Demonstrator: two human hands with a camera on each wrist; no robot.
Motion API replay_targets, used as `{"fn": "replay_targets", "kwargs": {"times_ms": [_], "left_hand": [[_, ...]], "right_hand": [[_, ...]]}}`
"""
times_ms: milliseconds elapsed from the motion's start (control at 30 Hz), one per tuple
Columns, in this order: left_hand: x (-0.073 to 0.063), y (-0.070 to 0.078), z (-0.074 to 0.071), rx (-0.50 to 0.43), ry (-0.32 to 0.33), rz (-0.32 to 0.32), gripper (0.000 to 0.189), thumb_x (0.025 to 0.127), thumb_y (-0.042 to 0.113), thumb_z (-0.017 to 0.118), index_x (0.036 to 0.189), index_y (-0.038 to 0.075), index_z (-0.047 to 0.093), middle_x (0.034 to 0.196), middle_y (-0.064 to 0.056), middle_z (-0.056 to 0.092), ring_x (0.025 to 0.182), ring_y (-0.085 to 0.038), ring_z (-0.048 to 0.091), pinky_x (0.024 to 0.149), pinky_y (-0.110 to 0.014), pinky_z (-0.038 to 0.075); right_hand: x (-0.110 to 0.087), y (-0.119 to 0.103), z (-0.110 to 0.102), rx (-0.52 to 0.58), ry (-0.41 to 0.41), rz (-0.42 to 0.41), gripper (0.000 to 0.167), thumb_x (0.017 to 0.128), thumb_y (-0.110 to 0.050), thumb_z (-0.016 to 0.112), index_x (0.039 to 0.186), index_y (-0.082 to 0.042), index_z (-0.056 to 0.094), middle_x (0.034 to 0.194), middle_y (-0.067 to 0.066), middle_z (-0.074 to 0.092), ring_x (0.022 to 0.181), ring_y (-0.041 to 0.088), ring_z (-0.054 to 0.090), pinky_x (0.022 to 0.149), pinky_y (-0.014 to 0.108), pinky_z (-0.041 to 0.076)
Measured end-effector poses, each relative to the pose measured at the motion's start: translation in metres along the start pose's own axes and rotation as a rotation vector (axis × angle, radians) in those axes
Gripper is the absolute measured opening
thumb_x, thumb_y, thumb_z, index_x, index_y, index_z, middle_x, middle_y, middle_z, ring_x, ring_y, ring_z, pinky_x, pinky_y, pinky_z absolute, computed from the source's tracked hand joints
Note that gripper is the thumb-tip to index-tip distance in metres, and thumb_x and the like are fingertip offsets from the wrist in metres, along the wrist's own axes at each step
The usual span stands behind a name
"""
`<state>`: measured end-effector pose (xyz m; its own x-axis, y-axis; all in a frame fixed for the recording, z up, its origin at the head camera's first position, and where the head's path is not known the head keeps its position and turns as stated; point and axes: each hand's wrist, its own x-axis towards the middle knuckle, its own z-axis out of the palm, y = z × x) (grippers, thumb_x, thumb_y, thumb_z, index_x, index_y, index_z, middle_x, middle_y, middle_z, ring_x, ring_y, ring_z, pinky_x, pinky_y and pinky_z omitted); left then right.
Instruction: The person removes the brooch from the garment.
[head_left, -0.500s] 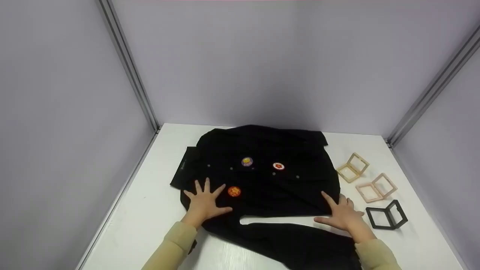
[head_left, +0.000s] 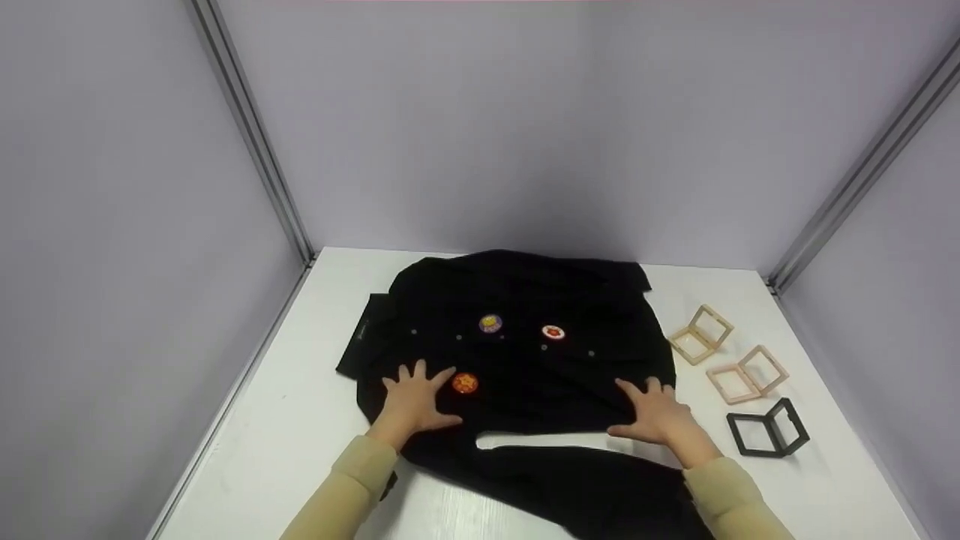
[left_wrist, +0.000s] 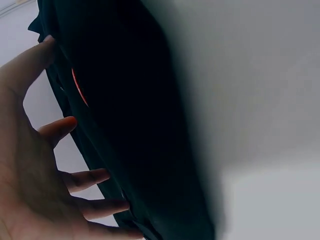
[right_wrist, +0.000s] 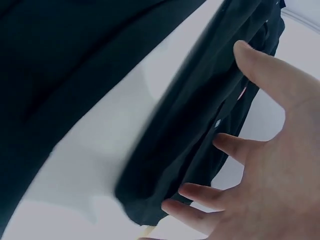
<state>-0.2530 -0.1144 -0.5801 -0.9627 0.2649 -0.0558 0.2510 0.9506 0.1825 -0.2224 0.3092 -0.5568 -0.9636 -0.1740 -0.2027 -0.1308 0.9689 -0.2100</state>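
Observation:
A black buttoned shirt (head_left: 570,390) lies spread on the table, one sleeve (head_left: 592,480) stretched along the near side. Three round badges are on it: a purple and yellow badge (head_left: 490,324), a white and red badge (head_left: 553,332) and an orange star badge (head_left: 465,383). My left hand (head_left: 411,403), fingers spread, is over the shirt's near left part beside the orange badge. Over the near right edge is my right hand (head_left: 658,417), also with fingers apart. Neither hand grips anything; in the wrist views, the left palm (left_wrist: 30,175) and right palm (right_wrist: 275,180) are bare.
Three hinged frames stand unfolded at the right: a yellowish frame (head_left: 701,335), a pinkish frame (head_left: 748,376) and a black frame (head_left: 768,430). Walls close in the white table (head_left: 285,405) at the back and on both sides.
My right hand has moved left, from the shirt's right edge further inward. My left hand stays nearly in place, its fingers a little less stretched. The shirt and badges look unchanged.

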Motion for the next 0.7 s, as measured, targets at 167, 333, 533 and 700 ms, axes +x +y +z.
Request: {"fn": "replay_targets", "kwargs": {"times_ms": [167, 333, 533, 700], "left_hand": [[0.004, 0.002, -0.004, -0.01, 0.02, 0.011, 0.091, 0.073, 0.059, 0.09, 0.15, 0.022, 0.058, 0.147, -0.03, 0.051, 0.121, -0.052, 0.057, 0.093, -0.069, 0.053], [0.007, 0.002, -0.002, -0.058, 0.045, 0.005, 0.086, 0.071, 0.049, 0.095, 0.143, 0.016, 0.063, 0.139, -0.03, 0.055, 0.118, -0.051, 0.059, 0.09, -0.065, 0.056], [0.012, 0.001, -0.006, -0.084, 0.021, 0.004, 0.078, 0.066, 0.024, 0.098, 0.136, 0.011, 0.066, 0.132, -0.028, 0.058, 0.114, -0.05, 0.06, 0.088, -0.064, 0.057], [0.017, 0.001, -0.009, -0.098, 0.011, 0.012, 0.078, 0.064, 0.016, 0.097, 0.136, 0.009, 0.066, 0.131, -0.028, 0.059, 0.115, -0.05, 0.06, 0.09, -0.065, 0.056]], "right_hand": [[0.009, -0.014, -0.002, 0.009, -0.008, -0.037, 0.093, 0.08, -0.048, 0.087, 0.155, -0.007, 0.05, 0.139, 0.04, 0.047, 0.117, 0.055, 0.053, 0.078, 0.071, 0.055], [0.018, -0.03, -0.004, 0.012, -0.013, -0.075, 0.088, 0.078, -0.042, 0.088, 0.151, -0.006, 0.054, 0.136, 0.036, 0.052, 0.115, 0.052, 0.055, 0.084, 0.07, 0.055], [0.029, -0.053, -0.004, 0.001, 0.002, -0.117, 0.079, 0.077, -0.034, 0.088, 0.144, -0.005, 0.06, 0.128, 0.031, 0.058, 0.113, 0.05, 0.06, 0.091, 0.066, 0.055], [0.038, -0.07, -0.002, 0.003, 0.02, -0.152, 0.072, 0.075, -0.03, 0.09, 0.136, -0.004, 0.064, 0.124, 0.029, 0.062, 0.109, 0.048, 0.064, 0.092, 0.063, 0.056]]}}
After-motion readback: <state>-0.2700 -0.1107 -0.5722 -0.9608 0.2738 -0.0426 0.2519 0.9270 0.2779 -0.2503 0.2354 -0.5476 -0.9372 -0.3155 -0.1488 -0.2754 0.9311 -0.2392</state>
